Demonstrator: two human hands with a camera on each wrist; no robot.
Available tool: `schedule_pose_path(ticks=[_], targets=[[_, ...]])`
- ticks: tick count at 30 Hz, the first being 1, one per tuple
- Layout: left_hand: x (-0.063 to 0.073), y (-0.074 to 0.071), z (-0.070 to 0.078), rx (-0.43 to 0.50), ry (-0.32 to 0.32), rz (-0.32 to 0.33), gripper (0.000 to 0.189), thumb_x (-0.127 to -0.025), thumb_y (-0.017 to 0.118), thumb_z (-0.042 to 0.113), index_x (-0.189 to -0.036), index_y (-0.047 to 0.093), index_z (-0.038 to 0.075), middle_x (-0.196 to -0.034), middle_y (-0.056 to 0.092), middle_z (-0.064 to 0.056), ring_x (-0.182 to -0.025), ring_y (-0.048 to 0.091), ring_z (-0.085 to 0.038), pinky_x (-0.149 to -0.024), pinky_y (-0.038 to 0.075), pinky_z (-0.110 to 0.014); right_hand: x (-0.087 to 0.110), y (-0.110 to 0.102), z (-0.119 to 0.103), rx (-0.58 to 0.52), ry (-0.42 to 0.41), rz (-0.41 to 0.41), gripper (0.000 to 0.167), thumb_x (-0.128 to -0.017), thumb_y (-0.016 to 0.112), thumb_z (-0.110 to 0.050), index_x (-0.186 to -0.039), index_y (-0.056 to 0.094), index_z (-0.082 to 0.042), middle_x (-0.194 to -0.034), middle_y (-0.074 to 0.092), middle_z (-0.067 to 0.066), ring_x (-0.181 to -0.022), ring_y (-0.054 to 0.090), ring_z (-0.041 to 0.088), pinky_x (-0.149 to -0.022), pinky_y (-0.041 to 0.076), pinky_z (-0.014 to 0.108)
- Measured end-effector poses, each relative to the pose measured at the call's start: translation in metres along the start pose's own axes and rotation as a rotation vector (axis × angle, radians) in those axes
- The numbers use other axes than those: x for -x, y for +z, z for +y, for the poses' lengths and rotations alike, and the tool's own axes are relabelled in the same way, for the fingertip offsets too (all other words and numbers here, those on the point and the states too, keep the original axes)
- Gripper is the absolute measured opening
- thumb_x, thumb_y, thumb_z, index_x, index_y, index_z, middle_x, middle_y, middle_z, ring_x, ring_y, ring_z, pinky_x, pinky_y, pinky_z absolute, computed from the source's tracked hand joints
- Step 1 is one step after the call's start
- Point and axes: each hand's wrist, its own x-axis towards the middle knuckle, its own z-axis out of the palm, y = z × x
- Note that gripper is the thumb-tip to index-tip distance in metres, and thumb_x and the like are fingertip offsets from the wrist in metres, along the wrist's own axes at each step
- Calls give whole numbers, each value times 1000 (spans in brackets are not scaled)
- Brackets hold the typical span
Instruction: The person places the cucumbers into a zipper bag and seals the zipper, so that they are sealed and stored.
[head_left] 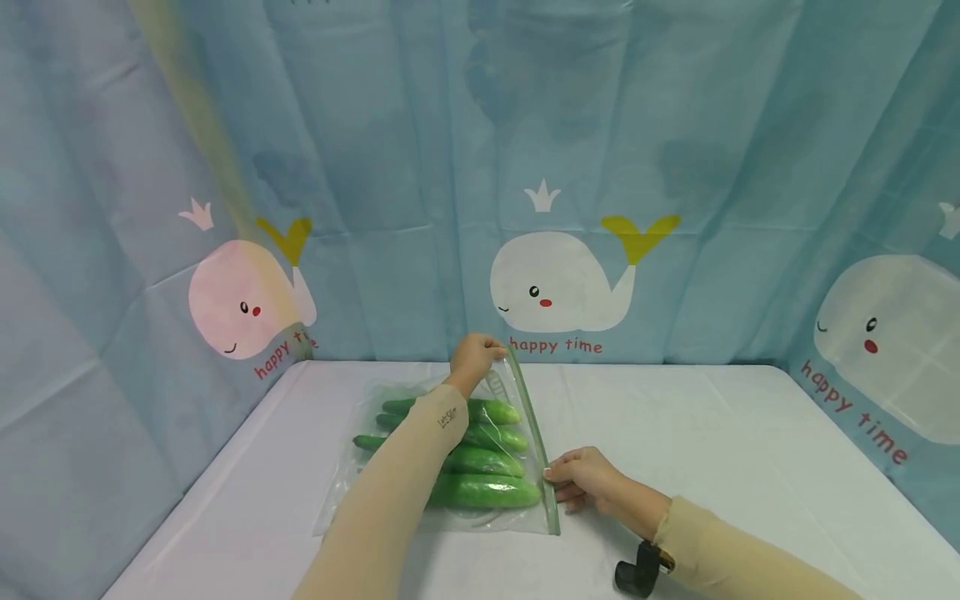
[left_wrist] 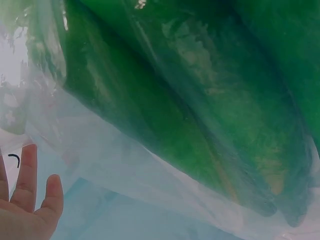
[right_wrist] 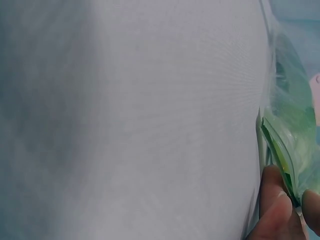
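A clear zip bag [head_left: 341, 492] lies flat on the white table with several green cucumbers [head_left: 487, 492] inside, side by side. Its green-edged zip strip [head_left: 531, 408] runs along the right side. My left hand [head_left: 474, 360] reaches over the bag and pinches the far end of that strip. In the left wrist view, some of its fingers [left_wrist: 27, 175] stand out beside the plastic, and cucumbers [left_wrist: 200, 100] fill the picture. Lower down the strip, my right hand [head_left: 588, 479] pinches it between thumb and fingers. The right wrist view shows the strip [right_wrist: 280, 155] between those fingertips [right_wrist: 277, 210].
A white cloth covers the table [head_left: 675, 417]. Blue curtains [head_left: 405, 167] printed with whales surround its back and sides. A black device [head_left: 637, 571] is strapped at my right wrist. My left forearm [head_left: 390, 483] crosses over the bag and hides some of the cucumbers.
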Motion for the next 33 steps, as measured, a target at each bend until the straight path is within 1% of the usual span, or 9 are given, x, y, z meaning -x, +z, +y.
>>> schedule_pose_path(ticks=[3,7,9,14,19,25,29,33], targets=[[0,0,0,1,-4,0,20,-95,63,25,-102,75,10,-102,70,-4,-89,61,-21,-71,48,-34,1,0,0,-9,5,-5,12,-86,67,-7,-91,68,4,-69,67,4,-53,60,10,-48,52,24],[1,0,1,6,-2,-6,20,-95,63,24,-103,75,10,-102,70,-4,-96,62,-23,-79,51,-38,2,-1,-1,-14,15,-17,10,-87,66,-5,-89,67,4,-67,65,3,-52,59,9,-47,51,23],[3,0,2,7,3,-8,20,-95,63,24,-104,75,10,-102,70,-5,-97,62,-24,-80,51,-40,3,-1,-1,-15,21,-22,9,-87,65,-4,-89,67,5,-67,65,3,-52,59,9,-47,51,22],[6,0,3,4,11,-2,20,-95,62,22,-105,75,10,-100,70,-5,-90,62,-23,-75,51,-37,5,1,0,-7,37,-19,10,-87,64,-3,-90,66,6,-67,66,5,-52,60,10,-47,51,22],[5,1,2,-5,11,3,20,-96,62,23,-106,75,11,-100,70,-4,-84,61,-20,-70,50,-35,9,2,1,20,54,-18,10,-87,64,-2,-90,66,7,-68,67,6,-51,61,10,-46,51,22],[5,2,1,-2,1,8,20,-95,62,22,-105,75,11,-100,70,-4,-81,60,-19,-67,49,-34,19,2,2,66,60,-80,10,-88,63,-3,-89,67,7,-71,67,6,-53,62,10,-48,51,21],[5,1,0,-1,-5,7,20,-95,62,22,-106,75,11,-101,70,-4,-83,61,-20,-67,49,-34,27,3,4,55,56,-126,10,-88,62,-2,-87,67,6,-70,68,7,-52,62,9,-47,50,19],[4,-1,-2,-3,-3,10,20,-96,62,23,-106,74,11,-101,70,-4,-88,62,-21,-72,51,-36,33,3,6,26,54,-193,9,-88,61,-1,-88,65,7,-73,70,13,-59,69,15,-46,49,17]])
